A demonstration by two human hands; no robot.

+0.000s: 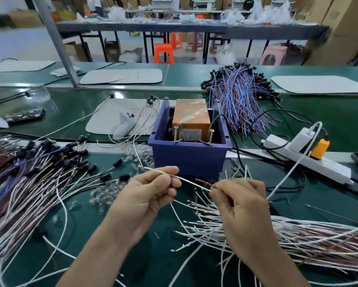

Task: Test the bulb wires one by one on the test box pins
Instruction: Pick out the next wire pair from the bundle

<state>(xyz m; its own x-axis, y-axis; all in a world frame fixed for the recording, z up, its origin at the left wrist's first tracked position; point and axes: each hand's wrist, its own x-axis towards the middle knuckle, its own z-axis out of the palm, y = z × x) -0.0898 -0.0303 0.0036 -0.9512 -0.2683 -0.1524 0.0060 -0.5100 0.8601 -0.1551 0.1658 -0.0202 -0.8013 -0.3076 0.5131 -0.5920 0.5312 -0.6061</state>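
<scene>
Left hand [149, 195] and right hand [238, 201] both pinch one white wire [187, 180], the right also a brown wire [204, 182], near the box [189, 158], whose pins [176, 133] the limp ends may miss or bridge.

Bare mat [103, 241] between wire heaps [28, 195] leads to blue box [189, 157].
</scene>
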